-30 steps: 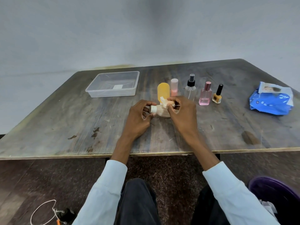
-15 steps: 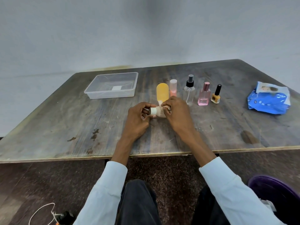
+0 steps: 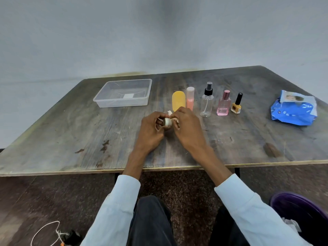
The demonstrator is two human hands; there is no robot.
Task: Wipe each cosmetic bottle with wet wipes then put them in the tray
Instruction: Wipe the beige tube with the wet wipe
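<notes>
over the last second we turned the small bottle (image 3: 167, 122) end-on between our hands, so wiping was ongoing and the tray (image 3: 122, 103) near the table's far left edge held no bottle. our left hand (image 3: 150, 129) gripped the bottle above the table's (image 3: 71, 132) middle, fingers curled round it. our right hand (image 3: 186, 128) pinched the wet wipe (image 3: 170, 113) against it.

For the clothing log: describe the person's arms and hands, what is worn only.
Both arms wear long, loose, pale blue sleeves, the left sleeve and right sleeve ending short of the wrists. The left hand and right hand are bare: no gloves, and no rings, watch or markings visible.
</notes>
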